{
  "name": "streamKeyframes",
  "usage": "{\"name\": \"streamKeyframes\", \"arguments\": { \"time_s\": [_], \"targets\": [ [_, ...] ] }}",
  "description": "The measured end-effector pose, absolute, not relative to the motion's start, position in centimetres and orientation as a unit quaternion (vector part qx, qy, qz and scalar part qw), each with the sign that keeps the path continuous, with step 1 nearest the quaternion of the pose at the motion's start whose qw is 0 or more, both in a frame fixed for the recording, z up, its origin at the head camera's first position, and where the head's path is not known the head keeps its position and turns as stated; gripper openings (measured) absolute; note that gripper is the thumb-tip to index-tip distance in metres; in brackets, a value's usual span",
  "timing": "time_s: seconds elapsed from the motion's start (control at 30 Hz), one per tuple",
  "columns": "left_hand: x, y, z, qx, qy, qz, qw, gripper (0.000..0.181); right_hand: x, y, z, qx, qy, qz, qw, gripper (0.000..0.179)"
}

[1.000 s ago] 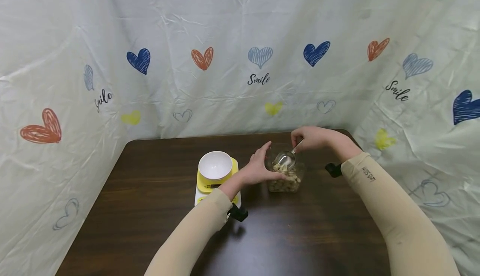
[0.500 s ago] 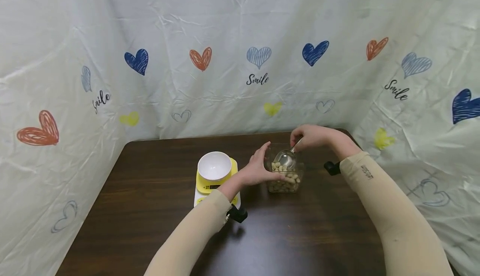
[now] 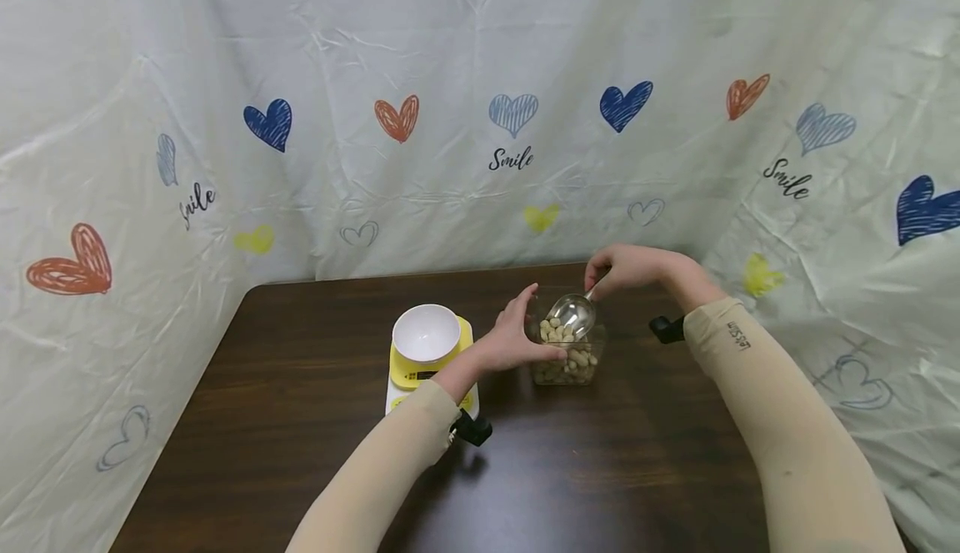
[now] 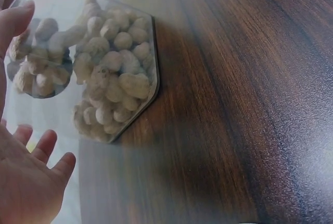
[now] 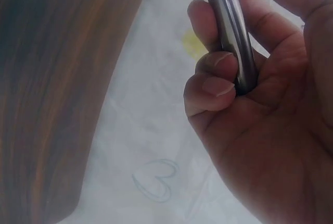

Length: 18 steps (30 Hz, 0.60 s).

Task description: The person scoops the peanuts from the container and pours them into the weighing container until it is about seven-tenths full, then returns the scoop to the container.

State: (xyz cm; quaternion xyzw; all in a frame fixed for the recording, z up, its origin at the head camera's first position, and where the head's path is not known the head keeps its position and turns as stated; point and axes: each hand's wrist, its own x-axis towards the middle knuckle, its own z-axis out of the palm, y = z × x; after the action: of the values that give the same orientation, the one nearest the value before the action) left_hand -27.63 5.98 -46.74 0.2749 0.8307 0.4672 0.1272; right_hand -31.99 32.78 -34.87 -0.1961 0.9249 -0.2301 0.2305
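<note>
Right hand (image 3: 626,269): fingers curled round the handle of a shiny metal scoop (image 3: 576,317), grip confirmed from the right wrist. Left hand (image 3: 513,342): wide, fingers spread and straight, thumb across the near side of a clear, square-sided container (image 3: 597,343) and fingers along its left side; how firmly it presses cannot be told.

Scoop position: head inside the container, at the pale, knobbly nuts (image 4: 109,67). Its long axis slants, handle up toward the far right, mouth down toward the near left. Seen from the left wrist through the clear wall, a darker rounded shape, apparently the scoop head, has nuts in it; how full cannot be established.

A small white round bowl (image 3: 426,333) sits on a yellow and white kitchen scale (image 3: 405,375) to the left of the container, apart from it, on the dark brown wooden worktop (image 3: 300,419). The left hand lies between the two and is nearer to the bowl; the right hand is on the far right side of the container. Judgement: any leftward path for the scoop must clear both the left wall and that hand's raised fingers.
</note>
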Motion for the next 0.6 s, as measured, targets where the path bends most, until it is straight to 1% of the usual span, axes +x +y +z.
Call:
{"name": "streamKeyframes", "arguments": {
  "time_s": [0.17,0.6],
  "targets": [
    [-27.67,6.11,-46.64,0.272,0.833,0.465,0.125,0.12,-32.12,33.03,-34.84,-0.209,0.923,-0.229,0.229,0.016],
    [-27.55,6.08,-46.75,0.277,0.833,0.463,0.118,0.12,-31.92,33.08,-34.75,-0.203,0.916,-0.254,0.235,0.017]
  ]
}}
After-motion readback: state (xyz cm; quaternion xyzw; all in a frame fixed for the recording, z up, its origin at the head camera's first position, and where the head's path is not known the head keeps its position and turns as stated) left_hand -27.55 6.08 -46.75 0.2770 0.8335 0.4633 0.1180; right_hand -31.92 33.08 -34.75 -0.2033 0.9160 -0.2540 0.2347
